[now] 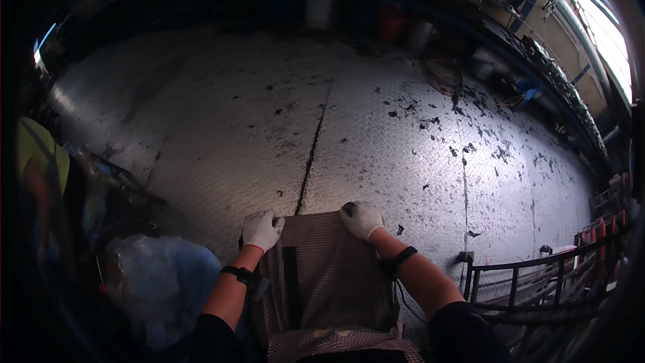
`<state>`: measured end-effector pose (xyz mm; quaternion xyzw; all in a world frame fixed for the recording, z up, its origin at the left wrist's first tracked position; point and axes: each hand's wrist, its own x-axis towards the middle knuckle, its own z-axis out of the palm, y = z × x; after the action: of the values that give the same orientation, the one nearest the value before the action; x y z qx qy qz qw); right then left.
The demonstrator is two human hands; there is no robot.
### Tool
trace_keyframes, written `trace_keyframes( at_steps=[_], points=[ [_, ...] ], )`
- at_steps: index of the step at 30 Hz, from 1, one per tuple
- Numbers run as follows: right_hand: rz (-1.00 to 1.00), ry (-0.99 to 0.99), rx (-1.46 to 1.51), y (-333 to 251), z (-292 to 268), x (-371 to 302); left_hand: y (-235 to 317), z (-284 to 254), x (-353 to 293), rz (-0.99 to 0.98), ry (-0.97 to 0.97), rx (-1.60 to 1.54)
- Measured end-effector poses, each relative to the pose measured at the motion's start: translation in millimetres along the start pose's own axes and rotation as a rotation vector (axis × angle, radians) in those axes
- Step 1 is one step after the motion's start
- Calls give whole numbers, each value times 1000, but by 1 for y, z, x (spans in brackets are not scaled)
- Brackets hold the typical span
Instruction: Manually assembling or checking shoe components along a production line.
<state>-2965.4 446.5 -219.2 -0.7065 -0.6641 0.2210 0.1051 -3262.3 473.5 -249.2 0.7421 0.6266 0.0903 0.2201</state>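
A brown checked cloth (329,275), apron-like, stretches from my waist out in front of me. A dark strip (291,282) runs down its left part. My left hand (262,230), in a white knitted glove, is closed on the far left corner of the cloth. On the far right corner, my right hand (363,219) grips in the same way; its glove has a dark patch by the fingers. The cloth's far edge is pulled fairly straight between both hands. Black straps circle both wrists. The fingertips are partly hidden by the gloves and the fabric.
Dark scraps litter the metal tread-plate floor (376,134). A dark metal railing (517,282) curves at the lower right. Clear plastic wrapping (148,275) lies at the lower left, near a person in a yellow top (44,154). Containers (319,8) stand at the back.
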Motion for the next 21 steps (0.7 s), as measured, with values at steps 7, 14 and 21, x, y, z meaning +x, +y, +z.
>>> trace_keyframes(
  at_steps=[7, 14, 21],
  points=[
    [-23, -49, -20, -4, 5, 5, -11, 4, -3, 18, 33, -57],
    [-37, -12, -10, 0, 4, 2, -7, 5, 0, 10, 20, -39],
    [-10, -69, -3, -4, -2, 2, -11, 9, -2, -6, 33, -63]
  ],
)
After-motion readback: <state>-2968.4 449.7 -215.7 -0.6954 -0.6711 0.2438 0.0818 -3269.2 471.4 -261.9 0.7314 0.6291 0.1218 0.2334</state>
